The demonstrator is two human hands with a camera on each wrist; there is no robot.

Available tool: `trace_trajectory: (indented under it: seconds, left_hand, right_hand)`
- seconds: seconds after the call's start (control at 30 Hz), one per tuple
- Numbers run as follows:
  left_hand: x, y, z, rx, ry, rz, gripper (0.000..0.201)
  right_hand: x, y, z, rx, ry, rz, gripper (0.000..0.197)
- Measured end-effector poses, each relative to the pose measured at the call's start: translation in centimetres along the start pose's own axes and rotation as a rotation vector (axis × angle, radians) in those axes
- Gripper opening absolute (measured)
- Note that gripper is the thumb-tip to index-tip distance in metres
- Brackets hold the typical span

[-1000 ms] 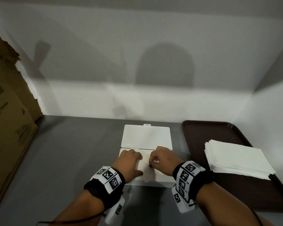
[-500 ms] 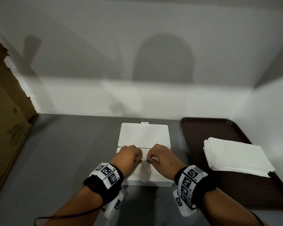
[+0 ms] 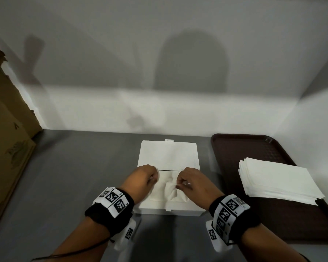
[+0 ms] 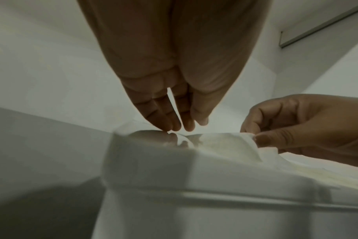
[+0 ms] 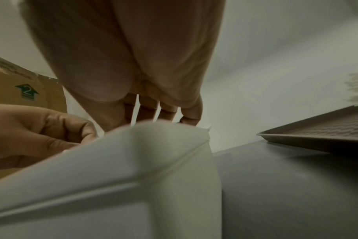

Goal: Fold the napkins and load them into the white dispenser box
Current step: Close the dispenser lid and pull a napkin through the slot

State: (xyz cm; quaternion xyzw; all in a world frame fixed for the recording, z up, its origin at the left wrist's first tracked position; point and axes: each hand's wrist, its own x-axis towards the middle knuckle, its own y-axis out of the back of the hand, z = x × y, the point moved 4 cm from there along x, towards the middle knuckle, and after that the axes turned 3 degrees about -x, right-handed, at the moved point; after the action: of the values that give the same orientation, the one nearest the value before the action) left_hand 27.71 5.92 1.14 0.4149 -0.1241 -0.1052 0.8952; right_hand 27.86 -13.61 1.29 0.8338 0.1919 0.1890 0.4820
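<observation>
The white dispenser box (image 3: 193, 208) sits on the grey table with its lid (image 3: 169, 154) laid open behind it. Both hands hover over the box. My right hand (image 3: 178, 184) pinches a white napkin (image 3: 170, 192) between thumb and forefinger, and the napkin bunches upward from the box. The left wrist view shows that pinch (image 4: 253, 137) on the napkin's raised edge (image 4: 225, 142). My left hand (image 4: 186, 127) points down with fairly straight fingers, its tips touching the box top beside the napkin's left end. In the right wrist view the box corner (image 5: 133, 161) hides my right fingertips.
A dark brown tray (image 3: 235, 148) lies right of the box with a stack of flat white napkins (image 3: 276, 180) on it. A brown cardboard carton (image 3: 6, 148) stands along the left edge. White walls close the back and right.
Both hands lay on the napkin in the box a second ago. The right hand has since pinched it and drawn it up into a bunch, and the hands have parted slightly.
</observation>
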Motion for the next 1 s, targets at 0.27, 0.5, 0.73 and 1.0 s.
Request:
trace_trajectory:
  seconds: [0.27,0.5,0.73,1.0]
  left_hand:
    - [-0.1,-1.9,0.3,0.112,-0.011,-0.046,0.007]
    - [-0.4,-1.3,0.4,-0.025,-0.057,0.059,0.003]
    - [-0.6,-1.4,-0.4,-0.005,-0.051,0.061,0.012]
    - [-0.9,-1.3,-0.1,-0.021,-0.084,0.082,0.006]
  right_hand:
    - [-0.1,0.0,0.0,0.055,0.015,0.027,0.007]
    - [0.0,0.3,0.5,0.072,-0.062,0.007,0.007]
    - [-0.1,0.6,0.3,0.094,-0.078,-0.005,0.016]
    - [0.1,-0.3,0.2,0.025,-0.077,-0.003,0.003]
